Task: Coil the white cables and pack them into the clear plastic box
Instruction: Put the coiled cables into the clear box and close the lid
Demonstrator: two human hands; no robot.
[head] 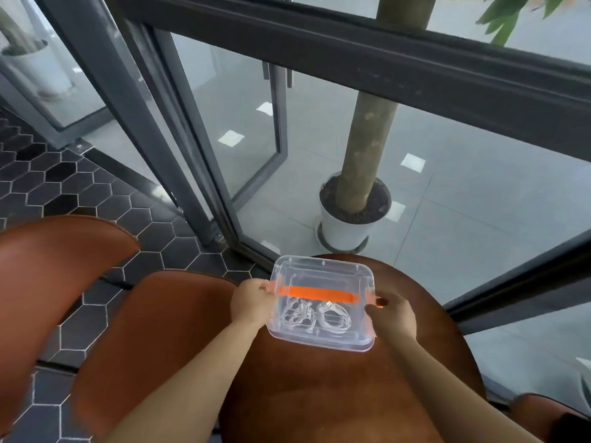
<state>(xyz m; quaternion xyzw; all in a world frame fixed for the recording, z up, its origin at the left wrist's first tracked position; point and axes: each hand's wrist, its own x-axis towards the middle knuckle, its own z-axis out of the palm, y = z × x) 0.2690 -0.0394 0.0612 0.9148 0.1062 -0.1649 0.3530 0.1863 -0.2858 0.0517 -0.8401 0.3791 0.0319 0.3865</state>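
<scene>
On round brown table [319, 398], clear plastic box [319, 343]; glass doors [249, 129] beyond

Soft daylight thru glass [224, 91]; bright squares [231, 137] glare on floor [447, 251]; pic edges bend w/ wide-angle distortion, slight blur.

Hexagon-tiled floor [64, 187], glass doors [243, 123]
</scene>
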